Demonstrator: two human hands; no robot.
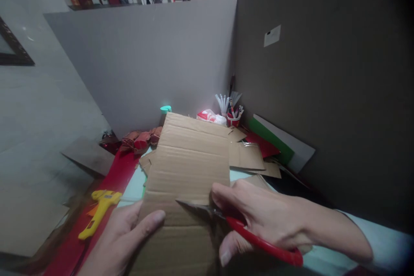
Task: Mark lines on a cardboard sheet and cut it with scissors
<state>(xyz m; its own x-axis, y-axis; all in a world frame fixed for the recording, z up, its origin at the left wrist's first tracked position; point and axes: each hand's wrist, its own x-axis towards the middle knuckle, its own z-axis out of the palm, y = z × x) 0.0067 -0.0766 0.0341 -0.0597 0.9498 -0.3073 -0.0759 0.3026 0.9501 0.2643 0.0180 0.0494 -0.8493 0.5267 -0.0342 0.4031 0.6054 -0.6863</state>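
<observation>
Scissors (241, 228) across cardboard (190, 159), white label (272, 36), illegible

Plain matt brown cardboard on the big sheet (192, 155), kinda papery with shallow ridges across. Same dull stuff on the smaller cardboard pieces (246, 157). Looks like smooth, shiny red plastic on the scissors handle (265, 243), then dark grey metal on the blades (195, 206). Also got smooth yellow plastic on the glue gun (102, 210) and crinkly plastic on the red-and-white package (211, 117). Can't tell cloth from plastic on the red surface (127, 168), tbh. Smooth matt finish on the grey partition (155, 60), faint sheen on the pale wall (29, 108).
</observation>
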